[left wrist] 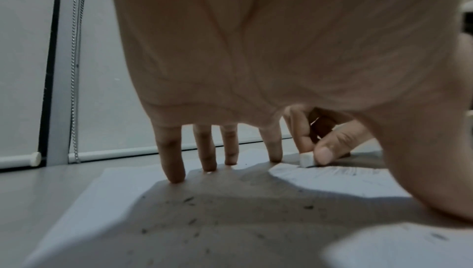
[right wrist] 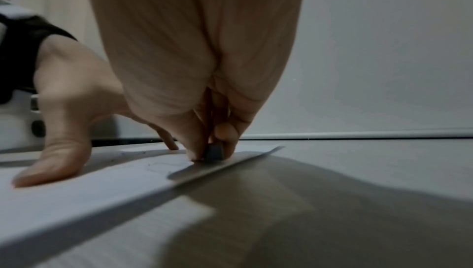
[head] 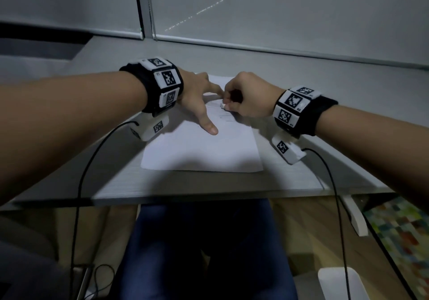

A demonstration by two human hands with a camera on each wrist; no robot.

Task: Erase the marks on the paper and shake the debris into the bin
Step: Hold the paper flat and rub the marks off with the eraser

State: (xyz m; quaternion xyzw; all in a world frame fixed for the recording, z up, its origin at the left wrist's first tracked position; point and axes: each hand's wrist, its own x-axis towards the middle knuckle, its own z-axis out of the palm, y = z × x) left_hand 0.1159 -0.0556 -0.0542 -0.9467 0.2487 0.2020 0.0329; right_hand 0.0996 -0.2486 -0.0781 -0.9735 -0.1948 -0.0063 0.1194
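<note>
Grey desk [head: 209,183] carries a white paper sheet [head: 202,153]; the left hand [head: 199,100], fingers spread, pins it while the right hand [head: 246,100] pinches a small white eraser [head: 222,106] on faint marks [head: 226,116]. Short, light strokes should avoid creasing.

Paper [head: 204,153]: thin, matt white sheet, smooth, flecked with dark rubbings under my palm. Eraser [left wrist: 306,159]: small white rubbery block, dull finish, pinched in my right hand [head: 249,97]. Desk [head: 209,183]: grey laminate look, faint straight grain, low sheen. Wristbands [head: 148,90]: black cloth strap with hard white plastic tiles, printed black-and-white codes, slightly glossy. Blind [left wrist: 107,70] behind the desk: flat grey fabric, matt; its bead chain [left wrist: 74,66] looks metal, shiny
</note>
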